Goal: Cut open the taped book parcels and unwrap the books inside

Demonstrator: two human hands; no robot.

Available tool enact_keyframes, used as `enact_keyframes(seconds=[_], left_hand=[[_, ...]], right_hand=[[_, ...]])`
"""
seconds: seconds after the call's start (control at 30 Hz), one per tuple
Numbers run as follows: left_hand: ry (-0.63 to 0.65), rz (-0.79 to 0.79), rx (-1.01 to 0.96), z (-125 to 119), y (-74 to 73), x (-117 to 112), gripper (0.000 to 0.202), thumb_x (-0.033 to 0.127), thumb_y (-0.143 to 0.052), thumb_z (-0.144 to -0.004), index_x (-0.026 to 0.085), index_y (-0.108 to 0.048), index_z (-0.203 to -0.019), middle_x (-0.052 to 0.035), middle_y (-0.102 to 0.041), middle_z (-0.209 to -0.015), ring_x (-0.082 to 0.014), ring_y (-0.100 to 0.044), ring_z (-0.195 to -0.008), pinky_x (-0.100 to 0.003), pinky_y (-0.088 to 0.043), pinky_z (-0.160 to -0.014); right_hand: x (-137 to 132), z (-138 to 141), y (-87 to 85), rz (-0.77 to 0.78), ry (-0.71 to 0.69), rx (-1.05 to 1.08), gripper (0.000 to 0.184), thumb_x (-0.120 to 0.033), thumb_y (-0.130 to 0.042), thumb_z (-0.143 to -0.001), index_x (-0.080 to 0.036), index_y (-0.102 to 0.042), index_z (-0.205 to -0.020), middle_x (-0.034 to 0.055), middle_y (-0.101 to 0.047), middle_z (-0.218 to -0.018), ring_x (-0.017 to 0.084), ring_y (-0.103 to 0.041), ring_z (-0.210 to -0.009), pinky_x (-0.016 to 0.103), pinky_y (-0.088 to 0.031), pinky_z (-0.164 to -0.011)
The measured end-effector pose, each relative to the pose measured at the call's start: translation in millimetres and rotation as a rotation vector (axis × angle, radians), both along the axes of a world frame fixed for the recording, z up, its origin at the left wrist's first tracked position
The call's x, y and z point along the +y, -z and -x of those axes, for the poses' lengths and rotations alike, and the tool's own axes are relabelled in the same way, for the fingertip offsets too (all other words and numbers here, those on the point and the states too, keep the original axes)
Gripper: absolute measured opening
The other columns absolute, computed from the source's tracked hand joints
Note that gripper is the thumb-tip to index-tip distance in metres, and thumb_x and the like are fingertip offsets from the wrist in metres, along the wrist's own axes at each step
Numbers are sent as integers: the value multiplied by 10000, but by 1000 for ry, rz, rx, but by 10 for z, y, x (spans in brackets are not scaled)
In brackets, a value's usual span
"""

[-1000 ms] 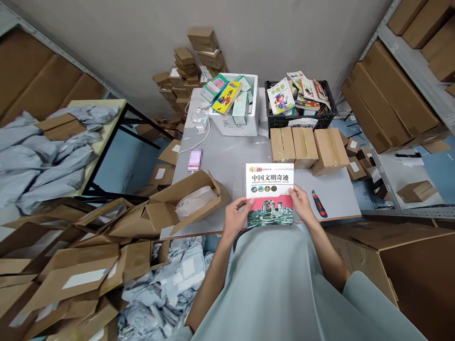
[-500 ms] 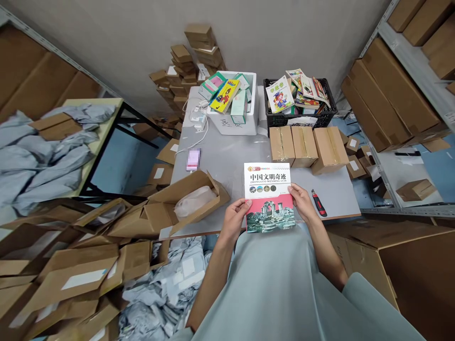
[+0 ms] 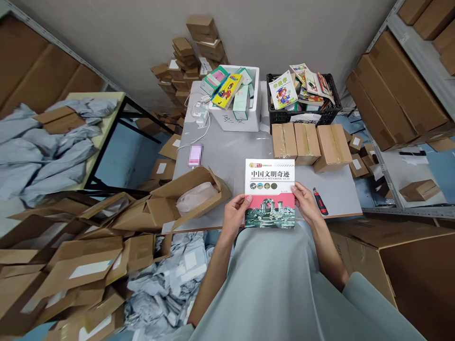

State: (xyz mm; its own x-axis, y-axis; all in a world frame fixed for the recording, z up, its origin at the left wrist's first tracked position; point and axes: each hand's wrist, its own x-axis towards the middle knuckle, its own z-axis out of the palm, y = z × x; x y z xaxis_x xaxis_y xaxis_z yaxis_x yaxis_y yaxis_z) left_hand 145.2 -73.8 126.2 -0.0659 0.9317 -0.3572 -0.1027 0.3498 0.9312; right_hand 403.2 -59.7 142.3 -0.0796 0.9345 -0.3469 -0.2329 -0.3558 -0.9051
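A paperback book [image 3: 270, 194] with a white, pink and green cover is held upright, front toward me, over the near edge of the grey table [image 3: 234, 151]. My left hand [image 3: 235, 214] grips its left edge, thumb on the cover and fingers behind. On the opposite edge my right hand [image 3: 304, 201] pinches it the same way. A red and black utility knife [image 3: 320, 202] lies just right of my right hand. Left of the book sits an open cardboard box [image 3: 163, 208] with whitish plastic wrap [image 3: 196, 196] inside.
At the table's back stand a white foam box [image 3: 236, 122] of cartons and a black crate [image 3: 304, 115] of books. Small closed boxes [image 3: 307, 144] line up before the crate. Opened cartons [image 3: 81, 260] and grey mailing bags [image 3: 163, 293] crowd the lower left; a large carton [image 3: 359, 258] stands lower right.
The view has shifted slightly. The book is turned a little straighter, and both hands keep hold of its edges.
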Motion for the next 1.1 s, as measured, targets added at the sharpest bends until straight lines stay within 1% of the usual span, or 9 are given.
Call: enact_keyframes(seconds=[0.13,0.2,0.3,0.4,0.6,0.7,0.83,1.03,1.1], left_hand=[[-61,-178,336,-102,40,-65,710,645,-856,-858,194,-736,-1392,-171,-731,-1456,-333,-703,-1337,-464,-564,-1146],[36,-280,433,-196,10,-129,714,552,-855,-885,223,-677,-1492,-170,-645,-1587,-334,-610,-1486,-489,-497,-1244],[296,-306,391,-322,-68,-229,794,441,-875,-868,245,-606,-1588,-161,-562,-1691,-347,-564,-1550,-484,-504,-1256],[360,-290,402,-383,-130,-281,973,306,-868,-820,255,-471,-1707,-150,-497,-1750,-349,-624,-1500,-471,-530,-1239],[207,-253,405,-412,-175,-187,655,259,-762,-835,213,-704,-1486,-114,-776,-1434,-316,-798,-1200,-418,-603,-1102],[81,-141,203,-351,-172,-77,492,329,-720,-850,179,-774,-1315,-98,-852,-1209,-290,-817,-1051,-376,-643,-946],[55,29,-122,-161,-115,-10,594,411,-775,-764,156,-759,-1299,-118,-862,-1130,-287,-824,-964,-350,-647,-805],[62,72,-191,49,-75,-59,623,437,-869,-718,176,-767,-1274,-113,-868,-1075,-293,-831,-954,-362,-651,-801],[77,82,-202,82,-117,-56,613,474,-882,-739,167,-782,-1259,-126,-866,-1095,-309,-830,-983,-368,-653,-804]], right_hand=[[-48,109,-9,-93,56,-90,611,-764,-741,-926,-248,-759,-1252,94,-846,-1176,326,-790,-1111,410,-669,-886],[-93,227,-13,-162,96,-136,583,-743,-722,-951,-241,-764,-1245,107,-844,-1202,334,-786,-1133,426,-665,-938],[-186,435,-38,-211,92,-210,491,-660,-679,-1015,-257,-754,-1285,102,-838,-1237,318,-805,-1100,429,-671,-944],[-272,590,-88,-222,23,-306,406,-551,-654,-1052,-283,-732,-1347,81,-826,-1288,293,-829,-1050,422,-685,-905],[-292,673,-102,-300,-4,-339,398,-505,-693,-1042,-304,-742,-1383,81,-779,-1396,267,-816,-1137,386,-701,-920],[-200,588,-28,-355,-12,-324,380,-520,-715,-1032,-311,-778,-1343,81,-768,-1413,267,-770,-1257,415,-658,-1077],[-59,318,120,-354,162,-460,470,-541,-797,-961,-270,-769,-1344,133,-693,-1532,314,-622,-1470,506,-505,-1269],[-88,61,290,-150,141,-282,607,-589,-847,-891,-221,-717,-1355,112,-824,-1158,229,-767,-924,379,-653,-872],[-116,62,305,-145,153,-252,587,-594,-851,-881,-217,-722,-1312,108,-827,-1132,223,-766,-903,357,-645,-832]])
